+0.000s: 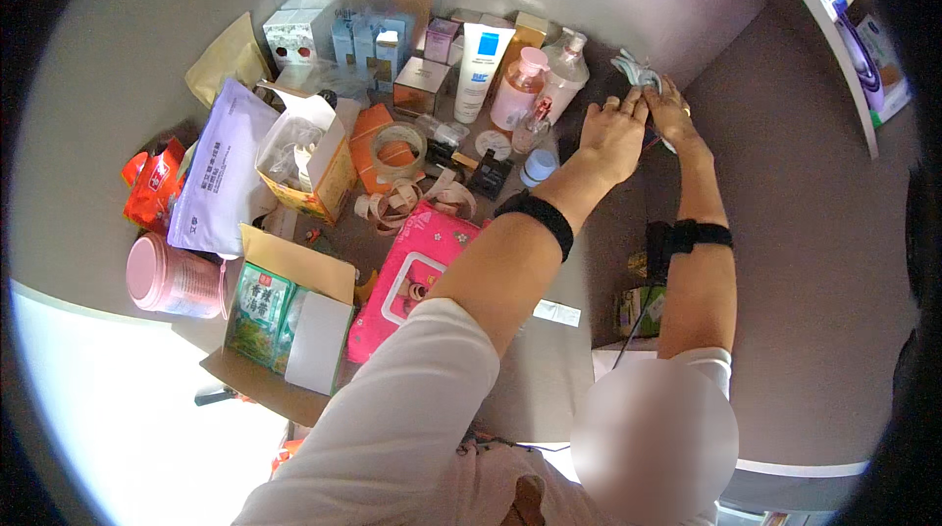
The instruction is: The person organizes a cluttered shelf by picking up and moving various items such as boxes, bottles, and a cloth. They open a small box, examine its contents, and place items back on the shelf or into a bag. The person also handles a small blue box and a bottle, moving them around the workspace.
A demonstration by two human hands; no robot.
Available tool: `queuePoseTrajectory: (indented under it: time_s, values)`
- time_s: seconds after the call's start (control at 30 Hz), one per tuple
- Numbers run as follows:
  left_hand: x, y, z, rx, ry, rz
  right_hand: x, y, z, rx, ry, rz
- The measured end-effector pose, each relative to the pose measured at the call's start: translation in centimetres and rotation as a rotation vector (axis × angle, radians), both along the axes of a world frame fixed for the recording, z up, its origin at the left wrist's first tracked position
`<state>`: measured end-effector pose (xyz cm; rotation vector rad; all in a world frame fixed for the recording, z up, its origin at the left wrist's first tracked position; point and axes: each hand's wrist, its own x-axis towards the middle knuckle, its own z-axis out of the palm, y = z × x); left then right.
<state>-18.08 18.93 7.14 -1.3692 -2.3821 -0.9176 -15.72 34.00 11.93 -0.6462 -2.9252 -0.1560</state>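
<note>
A bunched pale bundle, cloth or cord, lies at the far right corner of the desk. My right hand, with a ring, has its fingers closed around the bundle's near right side. Close beside it, my left hand reaches in from the left, its fingertips at the bundle's lower edge; whether they grip it is hidden. Left of my left hand stand a clear pump bottle, a pink-capped bottle and a small glass bottle. A jar with a light blue lid sits just beyond my left forearm.
A white cream tube, cosmetic boxes, a tape roll, an open yellow carton and a lilac pouch crowd the left. Nearer are a pink wipes pack, an open box of green packets and a pink tub. A shelf edge curves at upper right.
</note>
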Motion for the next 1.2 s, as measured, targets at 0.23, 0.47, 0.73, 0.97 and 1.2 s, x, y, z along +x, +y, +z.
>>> queuePoseTrajectory:
  time_s: [0.23, 0.47, 0.73, 0.97, 1.2]
  values:
    - [-0.2, 0.2, -0.6, 0.103, 0.076, 0.021, -2.9, 2.8, 0.1, 0.272, -0.231, -0.031]
    - [-0.6, -0.6, 0.3, -0.045, 0.089, -0.021, -2.8, 3.9, -0.3, -0.387, 0.484, -0.684]
    - [-0.8, -0.8, 0.0, 0.012, 0.101, -0.033, 2.1, 5.0, -10.1, -0.616, 0.790, -0.930]
    - [-1.1, -1.3, 0.6, -0.021, 0.133, -0.055, 2.4, 3.1, -23.9, -0.207, -0.597, -0.432]
    - [-1.3, -1.1, 0.4, 0.036, 0.186, -0.068, 1.4, 7.2, -25.0, 0.078, -0.008, -0.301]
